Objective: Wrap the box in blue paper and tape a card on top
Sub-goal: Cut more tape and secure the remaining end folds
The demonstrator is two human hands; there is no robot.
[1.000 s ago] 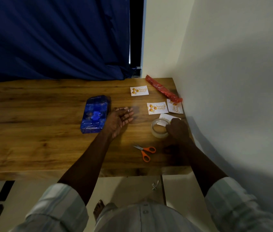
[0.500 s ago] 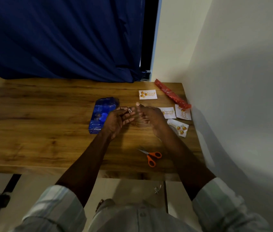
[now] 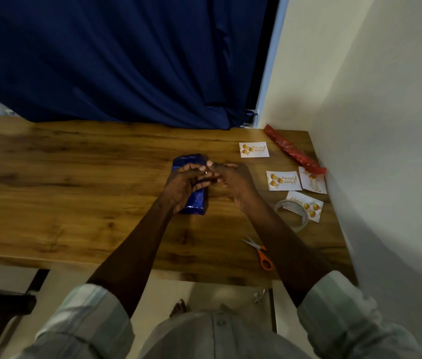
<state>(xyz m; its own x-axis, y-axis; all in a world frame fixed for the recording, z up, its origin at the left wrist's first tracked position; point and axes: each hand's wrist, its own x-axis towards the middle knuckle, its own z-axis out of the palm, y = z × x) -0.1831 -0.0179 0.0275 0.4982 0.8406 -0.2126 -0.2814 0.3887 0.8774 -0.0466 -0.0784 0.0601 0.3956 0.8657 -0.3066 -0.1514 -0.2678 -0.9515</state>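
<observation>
The box (image 3: pixel 196 200), wrapped in shiny blue paper, lies on the wooden table (image 3: pixel 75 193), partly hidden under my left hand (image 3: pixel 184 185). My right hand (image 3: pixel 233 180) meets it just above the box's far end, fingertips of both hands pinched together. A small pale patch shows where the fingers touch; I cannot tell what it is. Several white cards with orange print lie to the right: one (image 3: pixel 254 149) farther back, two (image 3: pixel 283 180) (image 3: pixel 312 180) side by side, one (image 3: pixel 304 206) under the clear tape roll (image 3: pixel 293 213).
Orange-handled scissors (image 3: pixel 259 252) lie near the table's front edge under my right forearm. A red roll of paper (image 3: pixel 293 151) rests against the white wall at the right. A dark blue curtain (image 3: pixel 127 60) hangs behind the table.
My right hand left the tape roll and came left to meet my left hand. Both hands now sit over the blue box. The tape roll stays on the table.
</observation>
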